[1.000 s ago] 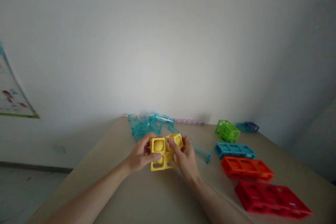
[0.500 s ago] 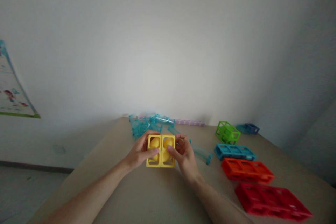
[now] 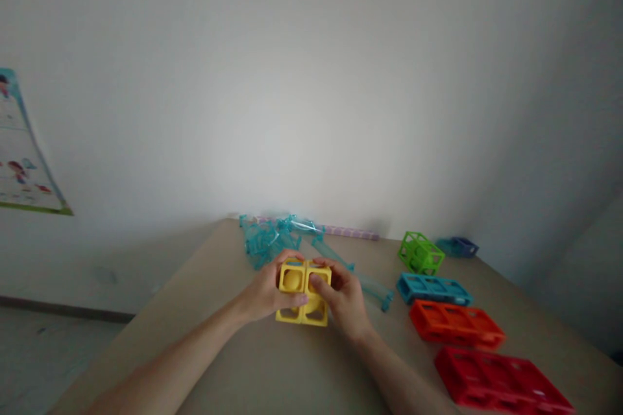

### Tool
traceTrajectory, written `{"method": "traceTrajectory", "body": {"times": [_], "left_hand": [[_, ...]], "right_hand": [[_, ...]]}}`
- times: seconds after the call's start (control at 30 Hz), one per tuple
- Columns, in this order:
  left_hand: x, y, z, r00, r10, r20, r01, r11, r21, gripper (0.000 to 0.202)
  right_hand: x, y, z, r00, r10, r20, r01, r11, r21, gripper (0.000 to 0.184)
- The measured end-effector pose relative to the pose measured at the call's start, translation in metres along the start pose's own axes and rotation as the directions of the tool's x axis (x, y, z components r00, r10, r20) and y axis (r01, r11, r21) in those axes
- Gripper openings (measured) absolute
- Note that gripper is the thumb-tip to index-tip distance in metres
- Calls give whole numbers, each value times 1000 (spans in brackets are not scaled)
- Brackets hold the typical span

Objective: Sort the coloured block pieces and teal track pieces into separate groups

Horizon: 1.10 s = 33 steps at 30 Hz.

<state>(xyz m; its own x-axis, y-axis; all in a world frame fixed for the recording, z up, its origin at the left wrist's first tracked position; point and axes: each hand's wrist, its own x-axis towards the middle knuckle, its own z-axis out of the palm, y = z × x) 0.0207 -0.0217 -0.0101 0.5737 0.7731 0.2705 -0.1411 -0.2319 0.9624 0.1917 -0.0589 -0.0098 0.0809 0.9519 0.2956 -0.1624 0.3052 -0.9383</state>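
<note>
Two yellow open-frame plastic blocks (image 3: 304, 313) are held side by side above the table, their long edges touching. Rounded yellow shapes show inside the openings. My left hand (image 3: 276, 286) is closed around the left side, its thumb lying across the front. From the right, my right hand (image 3: 343, 295) grips the other side, with its thumb pressed on the upper right opening. Fingers of both hands wrap over the top and behind, so they are partly hidden. Behind the hands lie translucent teal pieces (image 3: 270, 240) in a heap.
On the right of the table (image 3: 272, 363) stand a red frame block (image 3: 501, 379), an orange one (image 3: 457, 324), a blue one (image 3: 433, 288) and a green one (image 3: 421, 253). Behind them is a dark blue piece (image 3: 466, 247). A purple patterned strip (image 3: 353, 233) runs along the wall.
Both hands and the yellow blocks have shifted slightly right and down. The blocks are tilted a little, and my right thumb has moved up the right block.
</note>
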Motion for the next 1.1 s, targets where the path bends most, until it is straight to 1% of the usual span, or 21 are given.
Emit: {"method": "traceTrajectory", "body": {"times": [0.07,0.13,0.3,0.4,0.5,0.6,0.67,0.73,0.8,0.87,0.93,1.0,1.1], "left_hand": [[0,1,0,1000,2,13,-2,1000,-19,60],[1,4,0,1000,3,26,-1,997,-75,59],[-1,13,1,999,3,54,10,973,-232,58],[-2,13,1,997,-5,78,32,936,-351,57],[-3,9,0,998,-26,57,47,909,-413,58],[-2,5,1,997,-42,62,63,918,-393,60],[-2,3,4,997,-63,50,77,928,-365,59],[-1,1,5,996,-93,8,91,935,-342,58],[0,-1,6,993,-117,-34,100,942,-319,59],[1,0,6,991,-118,-66,93,949,-301,59],[2,1,5,990,-117,-79,89,953,-291,59],[2,3,5,990,-121,-75,95,954,-284,59],[3,4,4,991,-115,-65,94,959,-266,59]], "right_hand": [[0,-1,1,1000,-10,-7,10,1000,9,35],[0,-1,-1,1000,2,-5,-2,999,36,37],[3,1,-3,997,80,10,-80,979,190,52],[4,1,-1,993,119,19,-120,957,264,58],[4,0,0,992,126,13,-124,943,308,55],[3,1,0,995,103,11,-102,957,270,44],[3,2,-1,996,89,-30,-82,976,204,39],[2,3,-2,992,78,-94,-65,988,143,38],[2,4,-4,987,75,-139,-58,991,125,40],[1,4,-7,989,71,-127,-54,989,139,45],[0,3,-8,994,67,-83,-56,989,135,46],[-1,2,-7,997,71,-36,-66,992,112,48],[-3,1,-5,996,84,-5,-83,991,104,53]]}}
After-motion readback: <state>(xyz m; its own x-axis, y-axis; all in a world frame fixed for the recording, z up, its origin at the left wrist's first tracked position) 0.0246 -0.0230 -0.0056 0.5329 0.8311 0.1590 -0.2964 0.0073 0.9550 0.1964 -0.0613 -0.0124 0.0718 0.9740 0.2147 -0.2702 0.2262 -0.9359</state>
